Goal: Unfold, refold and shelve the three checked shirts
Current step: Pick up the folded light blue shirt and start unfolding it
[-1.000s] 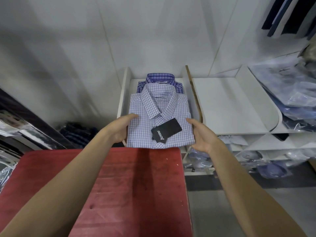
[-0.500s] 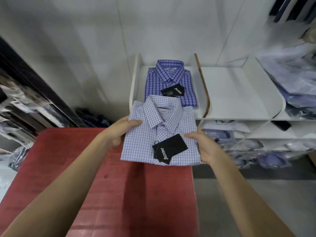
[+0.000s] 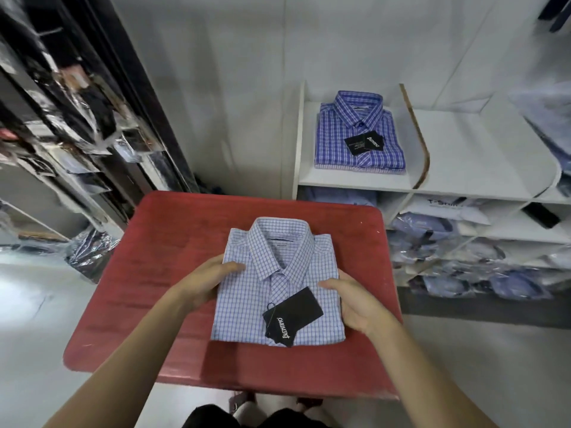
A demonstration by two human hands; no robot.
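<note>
Head view, left to right: dark rack (image 3: 77,118) of plastic-wrapped garments fills upper left of frame, blurred. Red table (image 3: 148,273) at centre. Left hand (image 3: 205,281) grips left edge of folded pale lilac checked shirt (image 3: 278,273), thumb lying on top of the cloth, fingers hidden under the edge. Shirt lies flat on table, collar toward the far side, black hang tag (image 3: 292,316) on its lower front. Right hand (image 3: 355,307) holds shirt's right edge, thumb on top near the tag. Upper right of frame: white shelf unit (image 3: 463,156), darker blue checked shirt (image 3: 360,134) folded in its left top compartment, atop another folded shirt whose pale edge shows beneath. Bagged shirts (image 3: 463,267) in lower compartments.
</note>
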